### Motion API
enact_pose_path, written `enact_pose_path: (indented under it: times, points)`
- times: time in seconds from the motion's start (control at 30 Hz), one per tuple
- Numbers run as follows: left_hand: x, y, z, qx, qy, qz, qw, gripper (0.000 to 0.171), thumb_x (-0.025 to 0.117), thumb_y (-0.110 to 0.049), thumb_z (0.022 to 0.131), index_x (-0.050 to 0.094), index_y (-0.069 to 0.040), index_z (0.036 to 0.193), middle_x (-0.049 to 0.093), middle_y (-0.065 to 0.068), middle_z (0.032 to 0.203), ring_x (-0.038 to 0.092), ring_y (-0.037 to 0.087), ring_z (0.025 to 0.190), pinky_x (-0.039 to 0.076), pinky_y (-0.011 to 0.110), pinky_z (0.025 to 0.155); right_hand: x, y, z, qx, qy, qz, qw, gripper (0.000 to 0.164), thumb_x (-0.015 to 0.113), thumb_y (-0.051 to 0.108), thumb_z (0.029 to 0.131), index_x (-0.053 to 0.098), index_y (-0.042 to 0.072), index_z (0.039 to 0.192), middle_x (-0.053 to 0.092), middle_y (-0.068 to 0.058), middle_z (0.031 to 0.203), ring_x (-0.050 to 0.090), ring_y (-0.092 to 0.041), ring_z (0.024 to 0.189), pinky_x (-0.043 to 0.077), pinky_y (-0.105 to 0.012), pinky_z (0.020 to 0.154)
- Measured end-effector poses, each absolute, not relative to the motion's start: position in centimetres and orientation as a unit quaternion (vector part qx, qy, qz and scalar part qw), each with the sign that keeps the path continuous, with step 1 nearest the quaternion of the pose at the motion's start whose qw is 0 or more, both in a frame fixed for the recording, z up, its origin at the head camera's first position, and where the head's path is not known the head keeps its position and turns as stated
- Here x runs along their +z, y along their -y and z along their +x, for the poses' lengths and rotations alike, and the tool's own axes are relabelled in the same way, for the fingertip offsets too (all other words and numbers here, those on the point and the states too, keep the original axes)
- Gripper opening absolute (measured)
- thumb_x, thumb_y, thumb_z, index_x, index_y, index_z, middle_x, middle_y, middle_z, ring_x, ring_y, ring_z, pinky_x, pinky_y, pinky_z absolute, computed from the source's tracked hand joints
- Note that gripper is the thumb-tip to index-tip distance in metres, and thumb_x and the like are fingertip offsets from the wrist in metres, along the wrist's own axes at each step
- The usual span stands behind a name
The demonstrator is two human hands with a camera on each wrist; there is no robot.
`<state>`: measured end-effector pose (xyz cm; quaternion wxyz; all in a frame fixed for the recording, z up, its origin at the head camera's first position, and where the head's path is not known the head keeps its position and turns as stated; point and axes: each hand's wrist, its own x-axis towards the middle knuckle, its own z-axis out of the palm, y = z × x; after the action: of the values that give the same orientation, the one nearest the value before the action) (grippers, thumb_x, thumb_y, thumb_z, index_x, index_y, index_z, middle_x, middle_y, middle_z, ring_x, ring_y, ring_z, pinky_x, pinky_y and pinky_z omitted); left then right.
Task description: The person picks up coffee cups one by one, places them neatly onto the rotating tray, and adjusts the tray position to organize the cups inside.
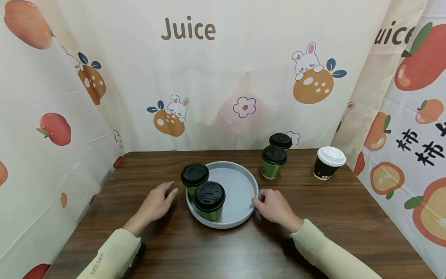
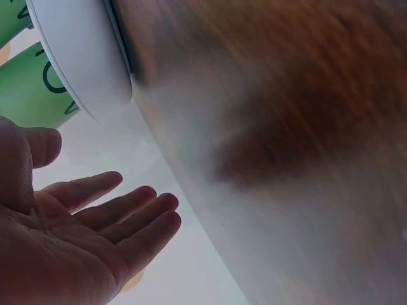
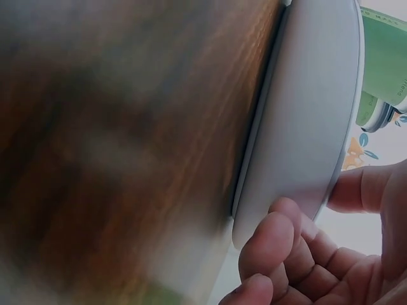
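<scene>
One tray (image 1: 241, 190), beside right hand (image 1: 275, 206), rim pinched

Gray tray (image 1: 240, 193) — two cups (image 1: 210, 201) inside

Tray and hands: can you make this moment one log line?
right hand: grips tray | left hand: beside tray, not touching | tray: holds two green cups

Grey tray (image 1: 240, 193), green cups (image 1: 211, 215), black lids (image 1: 210, 195)
</scene>
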<state>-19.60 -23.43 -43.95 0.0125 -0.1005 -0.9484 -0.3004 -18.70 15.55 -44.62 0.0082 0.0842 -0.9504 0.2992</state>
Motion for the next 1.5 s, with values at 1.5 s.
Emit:
enact_pose_path:
  times: [1.5]
  points:
    - [-44.5, 20.7, -20.9, -0.358, 0.928, -0.1, -0.004, 0.049, 0.051, -0.025, 0.109, 0.049, 0.007, 0.147, 0.061, 0.023, 0.137, 0.059, 0.038, 0.125, 0.05, 0.054, 0.101, -45.0, -14.5, -16.5, 0.353, 0.93, 0.1, -0.011, 0.047, 0.066, 0.019, 0.093, 0.052, 0.018, 0.048, 0.039, 0.014, 0.043, 0.035, -0.004, 0.044, 0.027, -0.02, 0.045]
